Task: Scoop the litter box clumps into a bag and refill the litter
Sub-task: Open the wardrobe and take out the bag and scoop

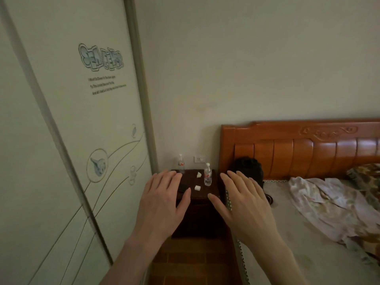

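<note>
So we're in a bedroom: big wardrobe door (67, 140) on one side, the bed (308, 233) with its wooden headboard on the other, and a small dark nightstand (197, 194) between them carrying two water bottles (207, 174) and some crumpled tissue bits (197, 188). Left hand (162, 204) and right hand (244, 206) are both held out flat, fingers spread, holding nothing. No litter box, bag or scoop anywhere in sight, so I'd say the job isn't started yet, everything's left to do.
</note>
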Motion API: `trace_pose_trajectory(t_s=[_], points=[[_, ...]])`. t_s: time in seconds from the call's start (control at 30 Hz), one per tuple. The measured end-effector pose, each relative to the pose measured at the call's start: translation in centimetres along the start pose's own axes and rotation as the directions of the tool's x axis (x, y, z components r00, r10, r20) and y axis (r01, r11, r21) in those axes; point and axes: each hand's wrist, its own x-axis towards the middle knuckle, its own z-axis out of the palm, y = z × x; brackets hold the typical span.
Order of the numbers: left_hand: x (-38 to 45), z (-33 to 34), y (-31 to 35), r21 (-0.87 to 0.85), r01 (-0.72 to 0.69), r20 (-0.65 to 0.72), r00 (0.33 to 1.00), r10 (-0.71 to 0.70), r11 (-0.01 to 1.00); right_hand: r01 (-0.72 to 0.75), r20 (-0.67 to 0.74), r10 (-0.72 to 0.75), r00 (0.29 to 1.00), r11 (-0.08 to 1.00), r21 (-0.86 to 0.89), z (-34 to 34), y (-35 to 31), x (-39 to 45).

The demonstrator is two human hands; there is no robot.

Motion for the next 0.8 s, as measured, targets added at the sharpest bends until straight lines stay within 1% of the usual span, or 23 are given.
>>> trace_pose_trajectory(t_s=[0.23,0.4,0.5,0.67,0.8], points=[[9.4,5.0,-2.3,0.029,0.055,-0.038,0.998,-0.054,0.998,0.075,0.009,-0.075,0.997,0.997,0.018,5.2,2.5,11.8],[14.4,8.7,-5.6,0.061,0.112,-0.020,0.994,-0.111,0.992,0.118,0.011,-0.119,0.993,0.992,0.042,9.2,2.9,18.6],[17.6,11.5,-7.6,0.071,0.130,-0.022,0.991,-0.129,0.989,0.117,0.002,-0.118,0.993,0.991,0.064,12.1,3.2,22.4],[23.5,16.5,-11.1,0.061,0.138,-0.021,0.990,-0.137,0.989,0.122,0.018,-0.123,0.992,0.989,0.081,17.2,3.5,29.2],[29.0,19.7,-13.9,0.018,0.167,-0.062,0.984,-0.166,0.986,0.135,0.010,-0.137,0.990,0.982,0.133,20.6,3.3,35.2]])
